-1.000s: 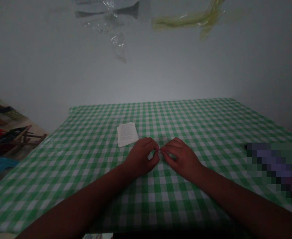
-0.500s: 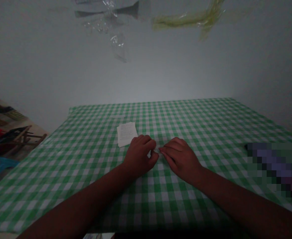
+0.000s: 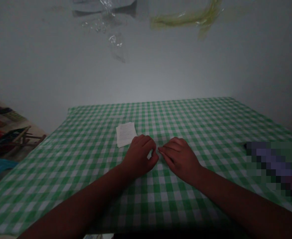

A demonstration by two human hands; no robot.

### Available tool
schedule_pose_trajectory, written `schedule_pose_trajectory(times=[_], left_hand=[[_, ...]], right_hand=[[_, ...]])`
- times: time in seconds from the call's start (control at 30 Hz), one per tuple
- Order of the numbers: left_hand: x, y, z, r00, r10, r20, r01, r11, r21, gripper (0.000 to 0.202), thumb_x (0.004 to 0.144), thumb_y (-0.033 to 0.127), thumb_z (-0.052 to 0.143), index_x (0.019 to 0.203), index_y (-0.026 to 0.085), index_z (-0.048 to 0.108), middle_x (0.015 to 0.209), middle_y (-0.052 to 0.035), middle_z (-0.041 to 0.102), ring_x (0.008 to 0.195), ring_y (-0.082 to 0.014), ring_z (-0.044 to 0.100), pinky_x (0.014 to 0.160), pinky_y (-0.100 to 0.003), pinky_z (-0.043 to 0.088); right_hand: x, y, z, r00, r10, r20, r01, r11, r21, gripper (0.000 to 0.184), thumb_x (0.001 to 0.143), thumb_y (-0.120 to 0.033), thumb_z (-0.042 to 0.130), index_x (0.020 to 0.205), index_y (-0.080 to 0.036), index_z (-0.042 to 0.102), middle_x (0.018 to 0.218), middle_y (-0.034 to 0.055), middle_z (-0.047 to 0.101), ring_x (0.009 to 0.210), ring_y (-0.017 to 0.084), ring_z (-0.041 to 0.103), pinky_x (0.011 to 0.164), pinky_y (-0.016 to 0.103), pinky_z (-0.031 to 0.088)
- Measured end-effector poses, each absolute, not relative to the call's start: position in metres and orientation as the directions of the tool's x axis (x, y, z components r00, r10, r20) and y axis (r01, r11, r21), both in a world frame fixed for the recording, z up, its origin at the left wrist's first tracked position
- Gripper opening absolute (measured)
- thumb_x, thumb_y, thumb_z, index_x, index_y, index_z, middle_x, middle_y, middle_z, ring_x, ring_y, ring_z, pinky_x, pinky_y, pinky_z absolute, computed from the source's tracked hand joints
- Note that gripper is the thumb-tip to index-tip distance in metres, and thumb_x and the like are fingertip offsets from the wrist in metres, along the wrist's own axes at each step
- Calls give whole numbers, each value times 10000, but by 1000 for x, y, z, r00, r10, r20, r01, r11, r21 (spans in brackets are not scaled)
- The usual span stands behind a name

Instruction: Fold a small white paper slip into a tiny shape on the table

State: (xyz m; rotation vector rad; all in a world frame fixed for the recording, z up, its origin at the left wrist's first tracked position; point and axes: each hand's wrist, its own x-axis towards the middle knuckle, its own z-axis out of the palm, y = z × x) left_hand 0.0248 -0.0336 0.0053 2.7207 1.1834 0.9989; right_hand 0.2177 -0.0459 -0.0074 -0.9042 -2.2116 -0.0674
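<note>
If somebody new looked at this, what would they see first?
Probably the big green-and-white checked tablecloth, spread across most of the lower picture. Next, the left hand and right hand, close together near the middle, with printed sheets just beyond the left one. High on the pale wall, the yellow tape stands out too.

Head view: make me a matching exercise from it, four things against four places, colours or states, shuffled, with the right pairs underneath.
Things
1. papers
2. tablecloth
3. yellowish strip
4. left hand

Places, colours, states
A. high on the wall
B. curled, beside the right hand
C. white, with printed lines
D. green and white checks

Right pairs: 1-C, 2-D, 3-A, 4-B
</note>
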Motion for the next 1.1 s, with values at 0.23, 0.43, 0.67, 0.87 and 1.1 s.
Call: schedule_pose_trajectory(times=[0.23, 0.43, 0.67, 0.87, 1.1], left_hand=[[30, -36, 7, 514, 685, 517, 690, -688, 225, 51, 765, 136, 523, 758, 187, 523, 799, -32, 590, 798, -199, 514, 740, -364, 400], [23, -30, 12, 486, 736, 471, 751, -627, 205, 59, 744, 149, 536, 725, 195, 503, 776, -30, 578, 782, -203, 508, 718, -359, 387], [9, -24, 8, 474, 689, 548, 691, -677, 254, 84, 808, 170, 539, 890, 187, 531, 909, -59, 612, 881, -213, 545, 799, -376, 433], [16, -29, 7, 615, 597, 515, 588, -783, 205, 75, 897, 174, 504, 877, 177, 576, 900, -51, 647, 868, -194, 567, 806, -364, 428], [23, -33, 5, 648, 580, 494, 634, -770, 73, 79, 865, 182, 512, 806, 180, 566, 788, -34, 605, 770, -190, 515, 724, -353, 388]], right_hand=[[215, -47, -7, -508, 561, 654, 615, 768, -181, 202, 980, -207, 528, 968, -164, 725, 910, 67, 734, 880, 227, 566, 795, 413, 430], [220, -46, -3, -470, 583, 663, 623, 751, -218, 223, 993, -203, 502, 1016, -196, 724, 946, 55, 748, 884, 223, 586, 802, 422, 439], [228, -40, -5, -420, 634, 649, 621, 722, -304, 178, 967, -211, 557, 1028, -198, 724, 959, 50, 750, 886, 223, 601, 810, 423, 455], [226, -39, -10, -413, 652, 636, 610, 717, -338, 153, 942, -221, 589, 1030, -190, 711, 954, 49, 740, 891, 222, 603, 814, 415, 451], [215, -44, -5, -421, 648, 634, 639, 708, -299, 120, 882, -163, 542, 838, -190, 651, 844, 47, 688, 864, 227, 567, 803, 408, 415]])
